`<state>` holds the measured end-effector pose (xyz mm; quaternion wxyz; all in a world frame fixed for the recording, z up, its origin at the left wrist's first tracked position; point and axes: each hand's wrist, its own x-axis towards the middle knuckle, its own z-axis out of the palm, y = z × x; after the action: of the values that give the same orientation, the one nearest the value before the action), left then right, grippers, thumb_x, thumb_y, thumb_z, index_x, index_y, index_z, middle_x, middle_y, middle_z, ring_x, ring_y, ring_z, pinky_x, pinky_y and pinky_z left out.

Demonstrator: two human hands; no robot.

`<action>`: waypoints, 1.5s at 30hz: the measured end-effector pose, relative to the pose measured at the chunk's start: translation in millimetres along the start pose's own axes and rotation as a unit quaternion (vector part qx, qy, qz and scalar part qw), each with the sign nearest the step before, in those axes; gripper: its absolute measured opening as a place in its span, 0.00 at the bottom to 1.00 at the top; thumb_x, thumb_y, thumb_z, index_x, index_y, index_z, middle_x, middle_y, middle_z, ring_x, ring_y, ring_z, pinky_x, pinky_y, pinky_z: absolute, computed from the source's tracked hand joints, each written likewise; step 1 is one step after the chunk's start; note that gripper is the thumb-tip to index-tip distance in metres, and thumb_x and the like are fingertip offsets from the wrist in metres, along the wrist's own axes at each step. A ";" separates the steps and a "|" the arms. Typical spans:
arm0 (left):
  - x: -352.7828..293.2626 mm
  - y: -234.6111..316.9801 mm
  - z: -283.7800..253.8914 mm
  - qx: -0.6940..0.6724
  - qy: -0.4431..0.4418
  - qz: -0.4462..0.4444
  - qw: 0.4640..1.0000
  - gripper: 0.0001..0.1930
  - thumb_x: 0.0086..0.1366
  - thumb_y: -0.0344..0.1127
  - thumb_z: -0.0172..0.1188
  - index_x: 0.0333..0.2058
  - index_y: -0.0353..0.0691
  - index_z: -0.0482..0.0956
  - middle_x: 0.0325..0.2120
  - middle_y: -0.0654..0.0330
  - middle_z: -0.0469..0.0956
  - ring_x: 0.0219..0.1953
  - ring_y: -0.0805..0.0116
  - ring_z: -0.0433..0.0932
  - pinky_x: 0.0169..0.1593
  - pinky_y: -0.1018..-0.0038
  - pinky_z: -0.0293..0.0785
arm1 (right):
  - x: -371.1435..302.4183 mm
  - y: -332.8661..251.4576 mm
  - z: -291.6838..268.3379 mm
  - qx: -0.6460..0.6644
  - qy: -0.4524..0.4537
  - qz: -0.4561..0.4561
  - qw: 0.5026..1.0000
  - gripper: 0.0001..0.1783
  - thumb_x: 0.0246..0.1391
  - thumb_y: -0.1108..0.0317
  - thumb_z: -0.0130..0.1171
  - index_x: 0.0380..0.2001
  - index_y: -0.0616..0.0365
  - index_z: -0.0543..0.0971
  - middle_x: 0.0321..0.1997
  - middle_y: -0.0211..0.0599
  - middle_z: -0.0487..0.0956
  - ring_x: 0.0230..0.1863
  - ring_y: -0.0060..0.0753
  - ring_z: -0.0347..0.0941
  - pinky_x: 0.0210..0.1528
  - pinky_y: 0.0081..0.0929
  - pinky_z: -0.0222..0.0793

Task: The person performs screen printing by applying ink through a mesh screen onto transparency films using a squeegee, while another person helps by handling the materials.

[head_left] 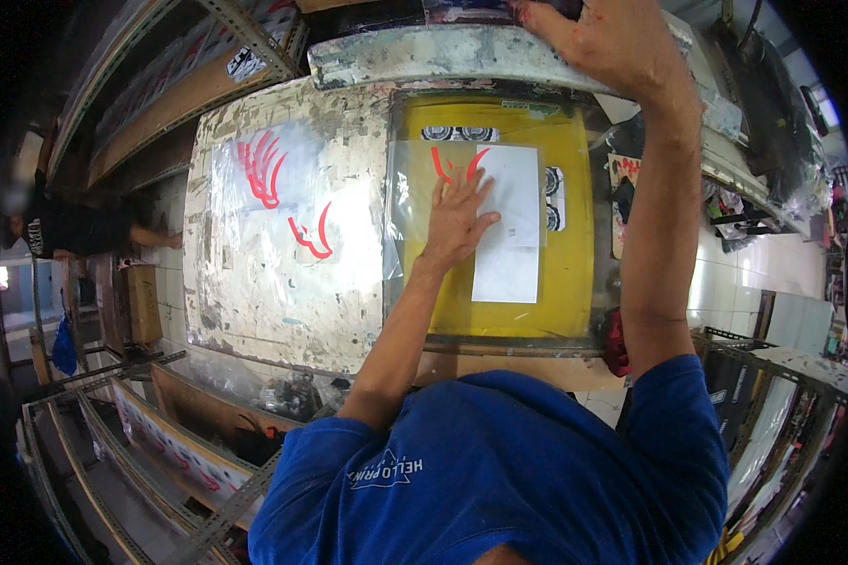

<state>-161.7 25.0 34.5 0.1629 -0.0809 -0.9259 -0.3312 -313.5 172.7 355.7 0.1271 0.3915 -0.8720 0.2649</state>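
Spread flat, gripping nothing, the left hand (460,212) rests on a clear sheet (408,207) lapping the left edge of the yellow panel (565,292); past its far-right corner, the right hand's (608,47) hold is unclear. Sheet seems light, slippery: lift by an edge.

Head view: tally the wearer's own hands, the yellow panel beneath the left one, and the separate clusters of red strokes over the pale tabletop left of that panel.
Hands: 2 (left hand, right hand)
Yellow panel: 1
Red stroke clusters: 2 (upper cluster, lower cluster)
Total: 5
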 end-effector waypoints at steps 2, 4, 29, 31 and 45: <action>5.3 22.9 -20.0 -0.127 0.146 -0.031 0.981 0.35 0.62 0.48 0.64 0.64 0.38 0.66 0.62 0.53 0.69 0.66 0.53 0.64 0.69 0.54 0.53 | -15.9 -2.9 1.0 -0.015 0.031 -0.014 0.999 0.22 0.47 0.60 0.61 0.46 0.55 0.84 0.29 0.39 0.83 0.25 0.31 0.72 0.29 0.28 0.67; 0.1 43.0 -49.8 -0.320 0.263 -0.122 0.902 0.48 0.52 0.47 0.74 0.67 0.38 0.60 0.59 0.53 0.72 0.60 0.54 0.71 0.62 0.58 0.62 | -42.5 5.8 33.1 -0.040 0.100 -0.089 0.990 0.26 0.46 0.61 0.67 0.52 0.46 0.81 0.41 0.42 0.84 0.39 0.46 0.81 0.43 0.35 0.76; -164.6 2.3 -32.5 0.087 0.136 -0.232 0.959 0.37 0.39 0.52 0.76 0.47 0.36 0.81 0.68 0.40 0.53 0.63 0.39 0.53 0.64 0.49 0.48 | -157.5 87.8 253.6 -0.083 -0.049 0.049 0.994 0.41 0.31 0.70 0.65 0.58 0.41 0.75 0.48 0.36 0.71 0.53 0.43 0.64 0.55 0.48 0.53; -165.5 2.5 -31.8 0.085 0.128 -0.232 0.961 0.38 0.41 0.54 0.75 0.49 0.36 0.80 0.68 0.40 0.52 0.63 0.39 0.53 0.64 0.49 0.48 | -129.9 115.1 261.7 -0.098 -0.013 0.037 0.994 0.42 0.30 0.71 0.64 0.58 0.40 0.75 0.46 0.35 0.72 0.51 0.42 0.65 0.54 0.47 0.53; -166.7 5.4 -33.3 0.059 0.167 -0.204 0.963 0.38 0.51 0.56 0.69 0.56 0.38 0.76 0.63 0.43 0.61 0.63 0.42 0.56 0.64 0.48 0.49 | -4.4 195.7 274.1 -0.027 -0.008 0.043 0.999 0.28 0.44 0.73 0.62 0.53 0.44 0.81 0.50 0.44 0.82 0.53 0.47 0.77 0.55 0.38 0.67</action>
<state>3.6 0.9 2.7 0.2487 0.1760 -0.9004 -0.3105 -461.3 129.7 56.1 0.1189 0.3521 -0.8960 0.2431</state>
